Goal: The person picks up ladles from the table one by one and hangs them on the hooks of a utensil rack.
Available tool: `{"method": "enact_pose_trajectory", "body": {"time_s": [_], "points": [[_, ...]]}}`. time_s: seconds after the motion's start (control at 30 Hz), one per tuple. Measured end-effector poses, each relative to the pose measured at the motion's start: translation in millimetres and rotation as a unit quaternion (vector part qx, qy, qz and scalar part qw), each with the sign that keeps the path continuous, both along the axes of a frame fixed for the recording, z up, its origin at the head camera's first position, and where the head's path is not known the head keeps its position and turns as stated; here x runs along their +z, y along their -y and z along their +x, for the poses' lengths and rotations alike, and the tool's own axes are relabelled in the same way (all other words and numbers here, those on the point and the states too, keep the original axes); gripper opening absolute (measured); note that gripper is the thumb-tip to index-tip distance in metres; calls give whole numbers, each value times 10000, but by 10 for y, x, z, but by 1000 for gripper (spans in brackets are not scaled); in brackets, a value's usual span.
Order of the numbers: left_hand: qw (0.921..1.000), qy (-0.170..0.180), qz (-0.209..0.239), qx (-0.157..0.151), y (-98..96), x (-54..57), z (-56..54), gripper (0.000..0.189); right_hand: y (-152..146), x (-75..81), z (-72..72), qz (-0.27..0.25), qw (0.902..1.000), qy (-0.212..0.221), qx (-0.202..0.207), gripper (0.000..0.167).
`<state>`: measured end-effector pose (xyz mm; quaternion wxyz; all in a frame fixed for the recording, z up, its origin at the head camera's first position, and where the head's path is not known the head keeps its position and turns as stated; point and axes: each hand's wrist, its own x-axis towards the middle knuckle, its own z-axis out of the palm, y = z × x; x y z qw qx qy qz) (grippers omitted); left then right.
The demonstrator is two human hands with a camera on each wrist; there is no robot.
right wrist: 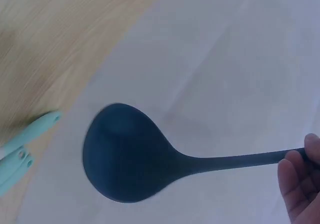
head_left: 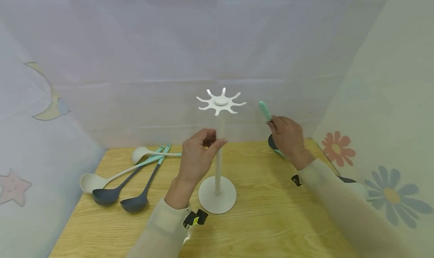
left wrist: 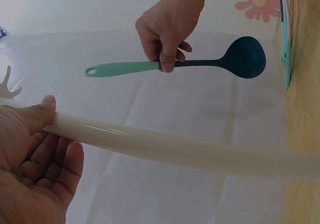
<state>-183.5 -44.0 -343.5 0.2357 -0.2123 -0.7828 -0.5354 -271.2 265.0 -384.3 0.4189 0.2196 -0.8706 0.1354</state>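
My left hand [head_left: 198, 154] holds the pole of a white utensil stand [head_left: 218, 164], thumb on one side and fingers on the other, below the ring of hooks. The stand is upright on its round base. To the right, my right hand [head_left: 288, 135] pinches a ladle [left wrist: 245, 57] by its dark shaft, where the mint-green handle begins. That ladle hangs above the table, handle end up and dark bowl [right wrist: 127, 156] down. In the head view the hand hides part of its shaft. No utensil hangs from the hooks [head_left: 221, 101].
On the left of the wooden table [head_left: 257, 220] lie two white ladles [head_left: 93, 182] and two dark ladles [head_left: 135, 203], their mint handles crossing. Other mint-handled utensils [left wrist: 286, 49] lie at the right edge, partly behind my right sleeve. Pale cloth walls enclose the table's back and sides.
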Motion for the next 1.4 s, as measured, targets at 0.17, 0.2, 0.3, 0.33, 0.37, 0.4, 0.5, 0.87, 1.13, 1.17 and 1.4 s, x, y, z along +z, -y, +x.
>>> {"method": "enact_pose_trajectory", "body": {"time_s": [0.17, 0.2, 0.3, 0.33, 0.37, 0.4, 0.5, 0.87, 1.13, 1.17, 1.4], "points": [[10000, 93, 8, 3, 8, 16, 4, 23, 197, 130, 218, -659, 9966, 502, 46, 12], [9999, 122, 14, -4, 8, 15, 3, 23, 235, 146, 266, -785, 9951, 597, 58, 11], [9998, 166, 44, -30, 4, 21, 11, 23, 347, 198, 416, -1055, 9906, 856, 135, 11], [9998, 185, 55, -33, 2, 21, 11, 23, 385, 217, 465, -1123, 9891, 936, 163, 12], [9998, 199, 66, -35, 0, 22, 11, 23, 422, 240, 520, -1193, 9877, 992, 208, 13], [9998, 207, 71, -33, -3, 21, 10, 22, 456, 261, 569, -1239, 9865, 1045, 234, 13], [9997, 230, 82, -15, 4, 14, 14, 22, 565, 311, 711, -1418, 9816, 1207, 417, 16], [9996, 268, 99, -77, 6, 2, 5, 24, 862, 493, 1207, -2182, 9556, 1428, 1369, 16], [9997, 231, 68, -68, 10, -8, 6, 25, 1098, 544, 1429, -2013, 9476, 1246, 2145, 19], [9997, 239, 54, -60, 10, -9, 2, 26, 1125, 547, 1444, -1975, 9471, 1229, 2212, 19], [9994, 332, -4, -36, 15, -4, -17, 23, 1297, 536, 1480, -1795, 9455, 1128, 2470, 20]]}}
